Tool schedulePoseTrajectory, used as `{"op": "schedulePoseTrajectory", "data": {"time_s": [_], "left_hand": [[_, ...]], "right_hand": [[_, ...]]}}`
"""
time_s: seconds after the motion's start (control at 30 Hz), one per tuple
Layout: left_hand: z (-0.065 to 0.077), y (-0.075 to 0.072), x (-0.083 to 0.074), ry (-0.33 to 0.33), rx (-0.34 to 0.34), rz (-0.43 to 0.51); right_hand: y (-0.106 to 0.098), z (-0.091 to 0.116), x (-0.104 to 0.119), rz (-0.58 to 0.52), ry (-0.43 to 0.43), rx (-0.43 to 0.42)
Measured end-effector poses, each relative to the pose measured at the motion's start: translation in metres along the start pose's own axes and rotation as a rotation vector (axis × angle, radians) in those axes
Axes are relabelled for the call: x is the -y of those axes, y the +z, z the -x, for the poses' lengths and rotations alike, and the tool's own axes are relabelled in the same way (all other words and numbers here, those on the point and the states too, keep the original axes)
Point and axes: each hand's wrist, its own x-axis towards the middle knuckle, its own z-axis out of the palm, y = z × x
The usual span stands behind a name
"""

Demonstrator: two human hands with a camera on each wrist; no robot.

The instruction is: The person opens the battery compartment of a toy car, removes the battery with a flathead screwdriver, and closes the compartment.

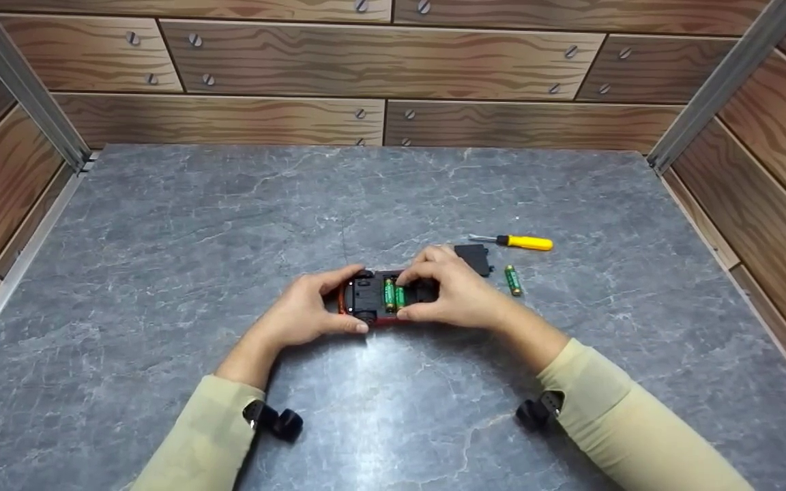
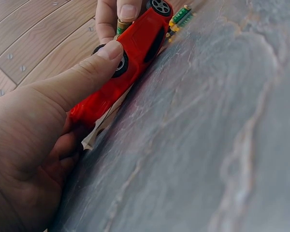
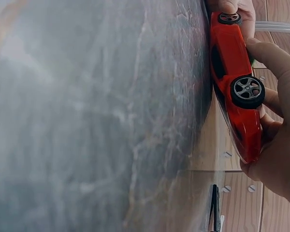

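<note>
A red toy car (image 1: 369, 300) lies upside down on the table, its black underside up and battery bay uncovered. My left hand (image 1: 308, 307) grips its left end, thumb along the near side by a wheel (image 2: 120, 65) and fingers on the far side. One green battery (image 1: 389, 295) sits in the bay. Beside it, my right hand (image 1: 458, 290) pinches a second green battery (image 1: 400, 297) at the bay between thumb and fingertips. In the right wrist view, the right hand (image 3: 282, 125) is close along the red body (image 3: 232, 53), partly hiding the bay.
A black battery cover (image 1: 473, 260) lies just beyond the right hand. Farther right are a loose green battery (image 1: 513, 280) and a screwdriver with a yellow handle (image 1: 529, 243). Wood-patterned panels (image 1: 379, 61) wall the grey marbled table (image 1: 229, 204) at the back and sides.
</note>
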Motion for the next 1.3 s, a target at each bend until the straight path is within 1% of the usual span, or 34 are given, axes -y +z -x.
{"op": "schedulePoseTrajectory", "data": {"time_s": [0.17, 0.3, 0.5, 0.73, 0.9, 1.13, 1.3], "left_hand": [[-0.001, 0.000, 0.000, 0.014, -0.003, 0.005], [-0.002, 0.000, -0.001, 0.007, 0.004, 0.006], [-0.002, 0.000, -0.002, -0.002, 0.003, 0.000], [-0.003, 0.000, -0.001, -0.016, 0.001, -0.010], [-0.002, -0.001, -0.001, -0.011, 0.000, 0.001], [-0.001, -0.001, -0.001, -0.007, -0.003, 0.024], [0.000, 0.000, -0.002, -0.023, 0.001, 0.030]], "right_hand": [[-0.001, 0.001, -0.001, -0.018, -0.006, -0.008], [-0.003, 0.002, -0.002, -0.047, -0.013, -0.020], [-0.007, 0.004, -0.003, -0.089, 0.006, -0.036], [-0.017, 0.006, -0.001, -0.127, 0.013, -0.057], [-0.025, 0.009, -0.001, -0.141, -0.010, -0.081], [-0.035, 0.017, -0.007, -0.161, -0.046, -0.110], [-0.042, 0.025, -0.013, -0.168, -0.036, -0.122]]}}
